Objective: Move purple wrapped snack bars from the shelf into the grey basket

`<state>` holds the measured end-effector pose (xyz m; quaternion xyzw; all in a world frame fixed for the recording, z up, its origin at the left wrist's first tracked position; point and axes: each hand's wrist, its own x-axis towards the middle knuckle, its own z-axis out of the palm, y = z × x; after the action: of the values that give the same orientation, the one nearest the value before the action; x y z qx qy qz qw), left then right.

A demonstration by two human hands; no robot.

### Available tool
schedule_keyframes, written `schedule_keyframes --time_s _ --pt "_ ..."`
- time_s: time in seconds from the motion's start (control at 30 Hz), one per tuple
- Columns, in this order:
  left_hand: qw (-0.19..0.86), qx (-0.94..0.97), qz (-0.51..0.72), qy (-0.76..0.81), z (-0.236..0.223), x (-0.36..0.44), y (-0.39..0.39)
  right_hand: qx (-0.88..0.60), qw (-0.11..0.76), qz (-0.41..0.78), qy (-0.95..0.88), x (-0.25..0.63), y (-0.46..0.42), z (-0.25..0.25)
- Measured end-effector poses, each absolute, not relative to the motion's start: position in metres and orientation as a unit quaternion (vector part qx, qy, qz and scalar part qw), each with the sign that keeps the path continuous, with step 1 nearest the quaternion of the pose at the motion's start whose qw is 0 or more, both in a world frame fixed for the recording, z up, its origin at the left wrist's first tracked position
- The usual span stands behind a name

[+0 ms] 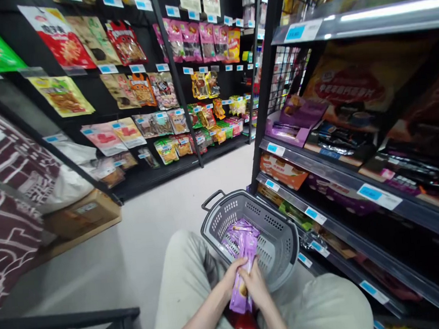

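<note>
Both my hands are closed around long purple snack packets (249, 244), held over the near rim of a grey shopping basket (275, 261). My left hand (234, 275) grips them from the left side, and my right hand (254, 278) from the right, close against it. I cannot tell how many packets are in the bunch. More purple packets (231, 237) lie in the left part of the basket, which stands on the floor in front of my knees. A red item (244, 326), partly hidden, shows below my wrists.
Stocked shelves (321, 197) rise close on the right, with an open purple box (295, 118) of packets. Bagged snacks hang on the black rack (145, 180) ahead. A cardboard box (82, 216) sits at left, and a black frame (65, 324) juts in at lower left.
</note>
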<state>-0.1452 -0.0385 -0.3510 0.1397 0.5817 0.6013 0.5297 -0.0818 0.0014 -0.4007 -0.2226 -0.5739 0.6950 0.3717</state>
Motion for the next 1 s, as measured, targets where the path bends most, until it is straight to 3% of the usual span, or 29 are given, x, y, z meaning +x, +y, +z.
schedule_keyframes --time_s 0.1,0.2,0.5,0.6,0.73,1.0 --pt "0.569 0.101 0.557 0.596 -0.358 -0.154 -0.051 -0.333 0.328 0.537 -0.703 -0.075 -0.002 -0.408" --pt "0.563 0.098 0.557 0.603 -0.36 -0.158 -0.052 -0.333 0.369 0.493 -0.714 -0.066 0.004 -0.407" --pt "0.468 0.176 0.603 0.621 -0.351 -0.149 -0.048 -0.225 0.416 0.662 -0.581 -0.062 0.013 -0.413" --pt "0.468 0.176 0.6 0.624 -0.351 -0.153 -0.048 -0.197 0.428 0.779 -0.412 -0.065 0.018 -0.416" --pt "0.503 0.172 0.583 0.614 -0.351 -0.158 -0.047 -0.098 0.356 0.917 -0.151 -0.056 0.026 -0.413" --pt "0.577 0.201 0.583 0.535 -0.344 -0.158 -0.051 0.011 0.381 0.922 -0.064 -0.041 0.036 -0.401"
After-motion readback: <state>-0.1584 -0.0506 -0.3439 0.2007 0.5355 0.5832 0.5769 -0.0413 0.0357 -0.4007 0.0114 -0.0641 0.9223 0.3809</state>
